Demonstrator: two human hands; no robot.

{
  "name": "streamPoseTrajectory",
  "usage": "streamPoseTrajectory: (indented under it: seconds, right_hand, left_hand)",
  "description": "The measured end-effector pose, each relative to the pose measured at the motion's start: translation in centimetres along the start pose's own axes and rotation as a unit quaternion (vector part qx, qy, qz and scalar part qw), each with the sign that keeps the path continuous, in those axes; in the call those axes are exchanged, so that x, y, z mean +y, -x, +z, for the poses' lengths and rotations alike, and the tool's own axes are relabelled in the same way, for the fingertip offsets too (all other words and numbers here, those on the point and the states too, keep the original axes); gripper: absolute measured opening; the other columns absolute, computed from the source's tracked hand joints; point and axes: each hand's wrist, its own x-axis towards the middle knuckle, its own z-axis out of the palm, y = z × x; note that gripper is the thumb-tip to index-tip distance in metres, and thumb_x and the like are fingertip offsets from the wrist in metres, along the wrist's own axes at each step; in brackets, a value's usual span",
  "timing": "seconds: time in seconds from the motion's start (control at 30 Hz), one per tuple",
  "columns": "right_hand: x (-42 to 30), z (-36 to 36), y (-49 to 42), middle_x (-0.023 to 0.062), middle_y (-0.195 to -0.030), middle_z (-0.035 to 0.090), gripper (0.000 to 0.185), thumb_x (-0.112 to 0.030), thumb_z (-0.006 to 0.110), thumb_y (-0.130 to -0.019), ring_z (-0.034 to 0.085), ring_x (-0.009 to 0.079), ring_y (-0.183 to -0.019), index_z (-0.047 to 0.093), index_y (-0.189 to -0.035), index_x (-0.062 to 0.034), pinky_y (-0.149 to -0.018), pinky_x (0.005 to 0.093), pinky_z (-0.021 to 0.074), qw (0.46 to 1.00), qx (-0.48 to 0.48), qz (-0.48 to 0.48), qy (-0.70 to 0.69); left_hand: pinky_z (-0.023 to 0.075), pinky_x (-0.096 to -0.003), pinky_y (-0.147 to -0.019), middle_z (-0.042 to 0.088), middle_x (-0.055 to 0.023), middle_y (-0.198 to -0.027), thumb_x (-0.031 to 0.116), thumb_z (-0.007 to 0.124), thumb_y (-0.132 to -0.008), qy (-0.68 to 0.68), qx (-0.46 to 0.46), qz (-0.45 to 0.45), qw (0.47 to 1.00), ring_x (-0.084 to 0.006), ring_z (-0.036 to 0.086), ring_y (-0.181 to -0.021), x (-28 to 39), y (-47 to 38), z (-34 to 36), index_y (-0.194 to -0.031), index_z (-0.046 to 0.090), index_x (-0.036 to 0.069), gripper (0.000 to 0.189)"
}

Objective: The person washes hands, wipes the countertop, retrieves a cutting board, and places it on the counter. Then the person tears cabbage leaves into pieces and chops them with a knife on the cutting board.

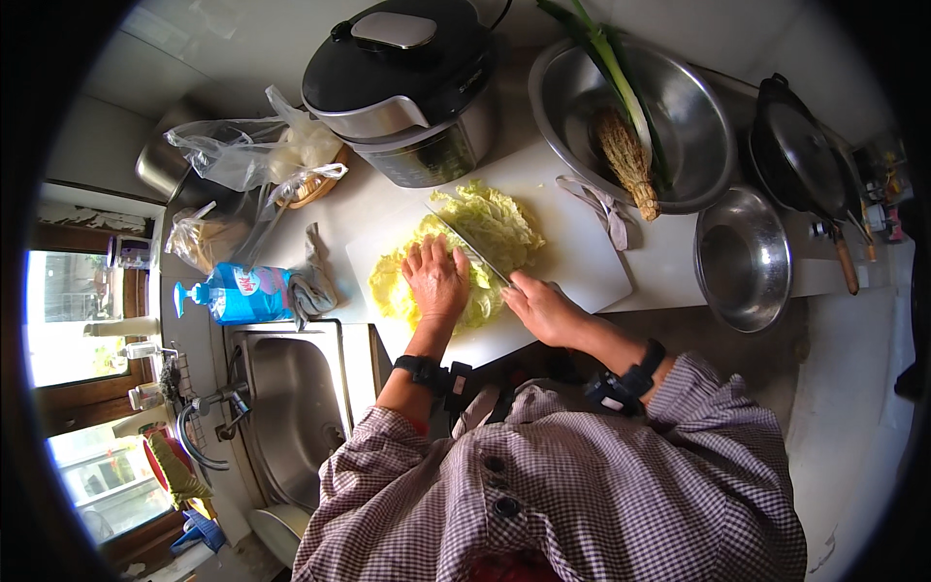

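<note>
Pale yellow-green napa cabbage leaves [502,218] lie heaped on a white cutting board [582,247]. My left hand [436,276] presses flat on the cabbage, fingers pointing away from me. In my right hand [542,309] is the handle of a kitchen knife [469,244]. Its blade slants up and left across the leaves, just right of my left fingertips. From this angle I cannot tell how deep the edge sits in the cabbage. Part of the handle is hidden by my fingers.
Behind the board stands a black electric pressure cooker [407,94]. A steel basin [698,109] at the back right holds a leek [618,65] and a straw brush [625,160]. A smaller steel bowl [742,262] overhangs the counter edge. Left are a blue soap bottle [251,295] and a sink [291,407].
</note>
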Motion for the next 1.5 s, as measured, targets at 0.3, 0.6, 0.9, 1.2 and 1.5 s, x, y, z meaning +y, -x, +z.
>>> streamPoseTrajectory:
  seconds: [0.3,0.6,0.9,1.2,1.5]
  right_hand:
    - [2.7,3.1,0.4,0.0178,-0.064,0.054,0.02,-0.02,0.052,-0.094,0.055,0.0365,-0.058,0.043,-0.09,-0.003,-0.052,0.0405,0.0418,0.992,0.125,-0.014,0.007]
    - [-1.6,-0.6,6.4,0.023,-0.064,0.052,0.02,-0.02,0.052,-0.094,0.052,0.0459,-0.064,0.043,-0.093,-0.0023,-0.051,0.0446,0.0398,0.999,0.029,-0.002,-0.036]
    - [-1.8,-1.0,5.8,0.0242,-0.065,0.054,0.022,-0.019,0.052,-0.093,0.053,0.046,-0.064,0.041,-0.088,-0.0018,-0.052,0.0452,0.0403,0.999,0.0,0.035,-0.026]
    - [1.1,1.7,0.0,0.0243,-0.064,0.055,0.023,-0.021,0.054,-0.092,0.055,0.0451,-0.063,0.045,-0.087,-0.0011,-0.054,0.0473,0.0418,0.999,0.016,-0.014,0.025]
    - [2.2,2.7,0.7,0.012,-0.057,0.05,0.019,-0.02,0.051,-0.094,0.054,0.0256,-0.051,0.046,-0.091,-0.0022,-0.05,0.0374,0.0424,0.996,0.077,0.035,-0.038]
  left_hand:
    - [0.0273,-0.0529,-0.101,0.053,-0.0159,-0.123,0.028,0.05,-0.087,0.009,0.021,-0.008,1.0,-0.0386,0.043,-0.118,-0.3,0.3,0.3,-0.118,0.053,0.004,0.04]
    - [0.0235,-0.0528,-0.105,0.047,-0.02,-0.13,0.025,0.045,-0.088,0.031,0.016,-0.026,0.999,-0.0385,0.039,-0.122,-0.4,0.6,0.5,-0.122,0.049,0.001,0.042]
    - [0.0267,-0.0525,-0.102,0.05,-0.0201,-0.125,0.021,0.048,-0.086,0.017,0.018,0.0,1.0,-0.0385,0.042,-0.118,-0.2,0.4,0.2,-0.115,0.051,-0.001,0.036]
    - [0.0328,-0.0513,-0.096,0.056,-0.019,-0.115,0.021,0.049,-0.085,0.012,0.022,0.015,1.0,-0.0383,0.047,-0.112,-0.9,0.1,1.0,-0.107,0.055,-0.001,0.032]
    - [0.0278,-0.0501,-0.103,0.051,-0.0203,-0.125,0.022,0.047,-0.088,0.048,0.031,-0.011,0.998,-0.0376,0.042,-0.12,-1.1,0.5,0.8,-0.117,0.053,-0.001,0.038]
